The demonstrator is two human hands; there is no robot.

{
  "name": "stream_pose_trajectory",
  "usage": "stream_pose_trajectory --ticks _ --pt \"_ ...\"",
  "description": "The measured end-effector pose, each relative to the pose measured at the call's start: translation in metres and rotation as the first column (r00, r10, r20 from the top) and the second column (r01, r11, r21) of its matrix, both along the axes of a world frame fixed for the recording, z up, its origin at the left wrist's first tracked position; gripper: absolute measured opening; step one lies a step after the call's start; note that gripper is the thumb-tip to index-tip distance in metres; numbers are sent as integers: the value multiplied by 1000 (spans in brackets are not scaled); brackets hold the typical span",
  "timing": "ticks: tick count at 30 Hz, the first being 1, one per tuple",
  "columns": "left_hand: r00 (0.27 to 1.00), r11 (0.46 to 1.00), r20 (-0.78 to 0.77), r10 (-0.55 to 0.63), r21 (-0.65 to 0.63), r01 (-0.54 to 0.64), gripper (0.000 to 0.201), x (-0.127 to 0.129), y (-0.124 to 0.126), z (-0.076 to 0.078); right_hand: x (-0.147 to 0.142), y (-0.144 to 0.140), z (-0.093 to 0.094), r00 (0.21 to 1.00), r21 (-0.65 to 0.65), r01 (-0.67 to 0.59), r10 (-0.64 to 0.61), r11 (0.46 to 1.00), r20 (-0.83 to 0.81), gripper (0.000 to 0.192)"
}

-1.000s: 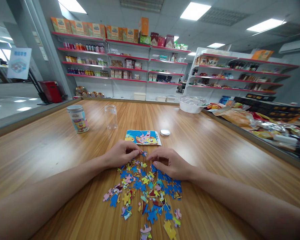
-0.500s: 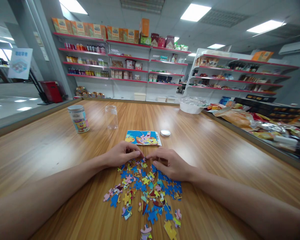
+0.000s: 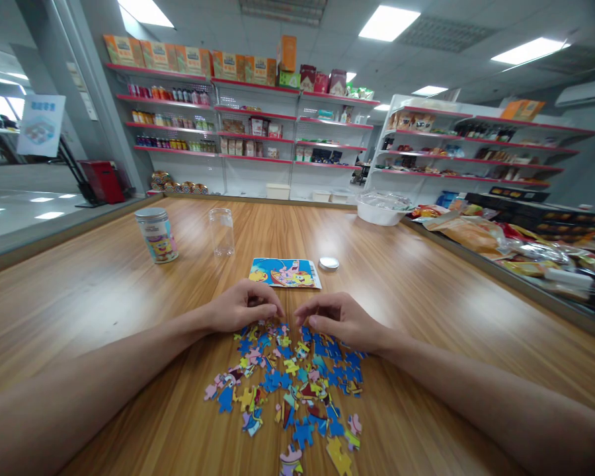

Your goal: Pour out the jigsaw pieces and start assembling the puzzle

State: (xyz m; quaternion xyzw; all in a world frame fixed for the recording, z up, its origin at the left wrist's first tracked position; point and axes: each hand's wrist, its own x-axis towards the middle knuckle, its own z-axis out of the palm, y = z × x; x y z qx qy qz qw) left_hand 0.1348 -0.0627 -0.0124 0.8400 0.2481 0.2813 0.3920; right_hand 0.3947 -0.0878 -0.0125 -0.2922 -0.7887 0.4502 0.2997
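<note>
Both hands down at far edge of scattered puzzle pieces (image 3: pixel 292 383) on wooden desk (image 3: pixel 104 297), palms down, fingertips nearly meeting over top of pile. Left hand (image 3: pixel 240 307) w/ grip curled, fingers bent in toward thumb, tips resting on pieces at pile's upper left; can't tell whether a piece actually pinched, too small and hidden under knuckles. Right hand (image 3: pixel 340 320) likewise w/ grip half-closed, thumb and forefinger drawn close over blue pieces at pile's upper right; again can't tell if anything caught between. Pieces spread loose from just under both grips toward near edge of view, mostly blue, yellow, pink, a few strays apart at bottom. Just beyond hands, flat on desk: cartoon reference picture (image 3: pixel 285 272), not touched. Small round metal lid (image 3: pixel 328 263) just right of picture. Farther back left: clear empty jar (image 3: pixel 221 231) upright, and printed tin w/ lid (image 3: pixel 156 235) upright beside it, both well apart from hands. White bowl (image 3: pixel 379 211) far right-centre; snack packets (image 3: pixel 476 231) along right side. Store shelves (image 3: pixel 252 125) across back wall.
</note>
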Motion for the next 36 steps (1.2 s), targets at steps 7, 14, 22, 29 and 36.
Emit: stream_pose_trajectory --ticks 7,14,22,29,36 --pt "998 984 -36 -55 169 61 29 3 0 2 4 4 3 993 -91 -118 119 989 4 28" --pt "1000 985 -21 -18 172 21 29 2 -3 3 2 2 11 972 -31 -216 218 976 89 27" --pt "973 904 -103 206 401 -149 27 6 -2 -4 0 6 4 988 7 -81 79 997 134 25" --pt "988 942 -146 52 336 0 23 2 -6 1 -4 3 4 983 52 -8 -2 999 182 17" --pt "989 951 -143 -36 299 78 20 0 -6 1 -2 3 3 987 63 -40 30 997 158 20"
